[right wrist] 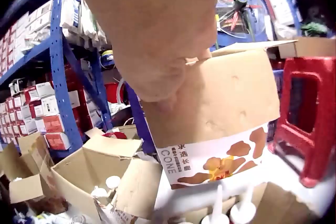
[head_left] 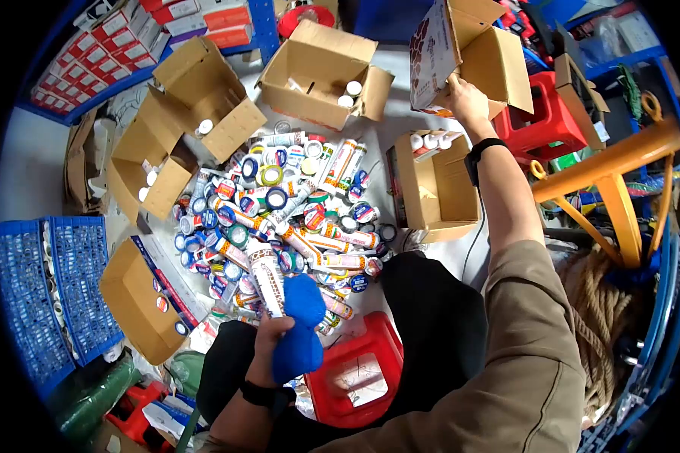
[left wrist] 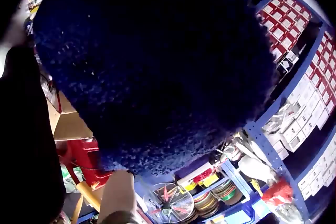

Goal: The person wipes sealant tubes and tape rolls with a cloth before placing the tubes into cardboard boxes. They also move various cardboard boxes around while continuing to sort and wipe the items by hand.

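Note:
My left hand [head_left: 268, 340] holds a blue fluffy cloth [head_left: 301, 321] together with a white sealant cartridge [head_left: 264, 278] with a brown spotted print, thumb across its lower end. Much of the left wrist view is filled by the dark blue cloth [left wrist: 157, 66], which hides the cartridge and fingers there. With the arm stretched to the far right, my right hand [head_left: 468, 104] grips the near edge of an open cardboard box [head_left: 500, 68]. The right wrist view shows this hand [right wrist: 168, 71] at the top of the box's flap [right wrist: 226, 98], above a brown-patterned printed side.
A heap of cartridges and tape rolls [head_left: 279, 204] covers the floor ahead. Around it stand open cartons, including one with several white-capped cartridges [head_left: 438, 189]. A red stool [head_left: 540, 124] is beside the far box; another red stool [head_left: 317, 400] is between my legs. An orange frame [head_left: 612, 162] juts in from the right.

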The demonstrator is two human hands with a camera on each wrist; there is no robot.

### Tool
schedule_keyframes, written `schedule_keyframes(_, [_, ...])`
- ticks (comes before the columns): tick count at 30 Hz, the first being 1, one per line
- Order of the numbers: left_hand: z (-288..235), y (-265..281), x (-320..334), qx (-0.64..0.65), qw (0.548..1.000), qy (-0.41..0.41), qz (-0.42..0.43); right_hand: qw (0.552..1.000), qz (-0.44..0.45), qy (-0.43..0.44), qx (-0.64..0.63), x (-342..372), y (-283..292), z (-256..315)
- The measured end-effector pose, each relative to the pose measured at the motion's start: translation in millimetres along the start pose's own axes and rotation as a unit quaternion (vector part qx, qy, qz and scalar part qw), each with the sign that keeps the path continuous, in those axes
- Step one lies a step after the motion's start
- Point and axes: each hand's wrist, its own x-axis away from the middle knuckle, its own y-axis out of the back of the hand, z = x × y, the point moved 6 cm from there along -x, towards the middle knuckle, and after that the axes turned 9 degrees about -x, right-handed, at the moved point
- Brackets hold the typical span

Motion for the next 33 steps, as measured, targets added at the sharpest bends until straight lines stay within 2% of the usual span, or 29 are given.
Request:
schedule_keyframes(3, [-9.3,-17.2,-10.9,-0.034,0.999,-0.038,-0.008,1.000,0.015,-0.023,0.003,-11.2,-39.9,8.8])
schedule_keyframes(4, [-19.6,-32.1,-5.9,-0.024,0.999,-0.031,-0.005,0.999,0.021,-0.028,0.008,-15.9,-52.1,11.1])
schedule_keyframes(7, [-16.0,-28.6,-6.3,0.021,1.000,0.002,-0.007,0.999,0.029,-0.029,0.027,-28.6,-74.6,23.4])
schedule_keyframes(13, [-15.6,-23.5,-10.3,0.007,1.000,0.005,-0.028,0.997,0.075,-0.031,0.014,-31.1,-129.5,58.0])
schedule_keyframes(15, [-17.8,-23.4,-11.9,0.008,0.999,0.008,-0.031,0.993,0.105,-0.055,0.000,-27.5,-144.0,71.8])
schedule_keyframes(19, [-16.3,-29.0,-16.4,0.001,0.999,0.016,-0.028,0.991,0.128,-0.035,0.008,-20.2,-182.7,85.7])
schedule_keyframes(21, [-23.6,-38.2,-17.6,0.043,0.999,-0.005,0.016,0.989,0.139,-0.049,-0.023,-15.2,-203.4,83.4])
schedule_keyframes(23, [-18.8,-32.5,-20.3,0.034,0.999,0.007,0.021,0.978,0.184,-0.071,-0.062,-13.6,-225.8,74.4])
schedule_keyframes(24, [-19.3,-33.2,-21.5,0.033,0.999,-0.002,0.032,0.959,0.248,-0.093,-0.100,-9.3,-234.5,70.2])
schedule_keyframes(26, [-19.9,-35.2,-22.9,0.033,0.998,-0.012,0.046,0.962,0.261,-0.067,-0.054,0.7,-247.2,66.5])
schedule_keyframes(27, [-21.3,-32.3,-23.1,0.001,1.000,-0.022,0.020,0.961,0.273,-0.041,-0.008,6.0,-224.6,80.8])
schedule_keyframes(29, [-18.9,-27.2,-22.8,-0.032,0.999,-0.032,-0.003,0.961,0.261,-0.082,0.036,25.4,-179.3,106.6])
schedule_keyframes(30, [-16.0,-23.1,-24.4,-0.058,0.997,-0.039,-0.010,0.965,0.253,-0.065,-0.025,29.3,-159.1,128.7])
schedule_keyframes(31, [-15.1,-20.5,-25.7,-0.084,0.995,-0.049,-0.018,0.936,0.333,-0.016,-0.112,41.3,-98.1,172.9])
schedule_keyframes(32, [-17.1,-22.8,-27.1,-0.115,0.990,-0.072,-0.046,0.925,0.181,0.132,-0.306,55.5,-91.2,194.4])
schedule_keyframes(33, [-15.3,-16.8,-30.8,-0.220,0.964,-0.133,-0.071,0.848,0.247,0.156,-0.442,75.3,-33.1,232.9])
